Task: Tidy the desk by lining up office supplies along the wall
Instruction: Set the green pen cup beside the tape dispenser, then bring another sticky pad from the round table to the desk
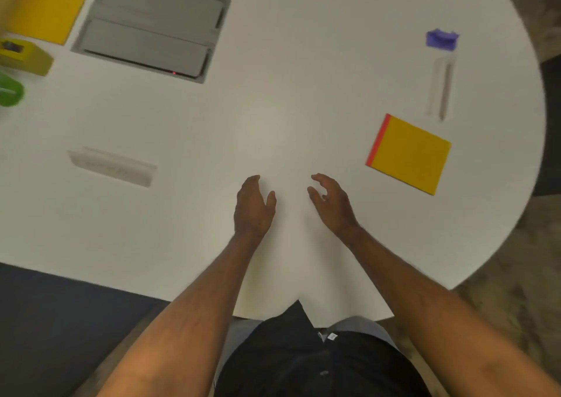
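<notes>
hovering low over the white desk [182, 244], left hand [253, 208] and right hand [332, 203] sit side by side, fingers loosely curled, holding nothing. yellow notepad [409, 155] lies right of the right hand, apart. white stapler [441, 88] and purple clip [441, 38] farther out. another white stapler [112, 165] to the left. far left edge: second yellow pad [48, 10], yellow box [25, 58], green object [10, 89], blurred.

No text can be read anywhere (the frame is blurred)
</notes>
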`<state>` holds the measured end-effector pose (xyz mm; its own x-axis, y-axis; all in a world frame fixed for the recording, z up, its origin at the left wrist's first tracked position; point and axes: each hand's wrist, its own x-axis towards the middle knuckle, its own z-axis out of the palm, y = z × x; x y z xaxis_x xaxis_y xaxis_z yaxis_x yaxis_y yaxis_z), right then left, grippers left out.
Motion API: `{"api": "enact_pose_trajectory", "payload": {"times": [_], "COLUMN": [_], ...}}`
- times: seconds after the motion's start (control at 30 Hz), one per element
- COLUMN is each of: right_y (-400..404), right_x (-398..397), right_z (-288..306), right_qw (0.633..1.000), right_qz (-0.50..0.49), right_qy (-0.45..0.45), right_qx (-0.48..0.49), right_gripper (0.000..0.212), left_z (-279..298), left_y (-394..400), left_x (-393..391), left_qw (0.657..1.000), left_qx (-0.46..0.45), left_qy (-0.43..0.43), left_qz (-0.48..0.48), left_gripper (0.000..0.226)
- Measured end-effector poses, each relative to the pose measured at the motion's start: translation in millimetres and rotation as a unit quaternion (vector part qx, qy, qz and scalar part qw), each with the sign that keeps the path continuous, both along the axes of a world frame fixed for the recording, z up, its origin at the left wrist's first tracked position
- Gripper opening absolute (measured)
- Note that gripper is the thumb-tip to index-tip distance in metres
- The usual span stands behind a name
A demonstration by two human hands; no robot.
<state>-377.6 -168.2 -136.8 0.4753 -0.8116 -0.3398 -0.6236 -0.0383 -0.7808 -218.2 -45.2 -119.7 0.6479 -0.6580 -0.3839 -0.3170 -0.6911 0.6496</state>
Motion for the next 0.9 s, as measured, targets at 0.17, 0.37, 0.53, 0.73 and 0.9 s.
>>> {"api": "enact_pose_trajectory", "payload": {"times": [0.17, 0.37, 0.53, 0.73, 0.9], "right_y": [-40, -106, -164, -218, -236], "right_x": [-104, -194, -234, -246, -236], "right_z": [-2, -1, 1, -11, -27], "right_qw": [1.000, 0.997, 0.991, 0.982, 0.973], "right_qz": [-0.027, -0.082, -0.134, -0.191, -0.230], "right_qy": [0.006, 0.013, 0.017, 0.009, 0.026], "right_qx": [0.011, -0.003, -0.012, 0.009, 0.020], "right_gripper": [0.035, 0.032, 0.036, 0.041, 0.044], "left_z": [4, 9, 15, 7, -8], "left_y": [-50, -115, -168, -233, -277], "left_x": [-86, -162, -190, -195, -191], "left_qw": [1.000, 0.997, 0.994, 0.994, 0.993], "left_qx": [0.014, 0.011, 0.023, 0.016, 0.016], "left_qy": [0.007, 0.010, 0.022, 0.032, 0.058], "left_qz": [-0.016, -0.077, -0.104, -0.100, -0.102], "left_gripper": [0.057, 0.058, 0.060, 0.053, 0.035]}}
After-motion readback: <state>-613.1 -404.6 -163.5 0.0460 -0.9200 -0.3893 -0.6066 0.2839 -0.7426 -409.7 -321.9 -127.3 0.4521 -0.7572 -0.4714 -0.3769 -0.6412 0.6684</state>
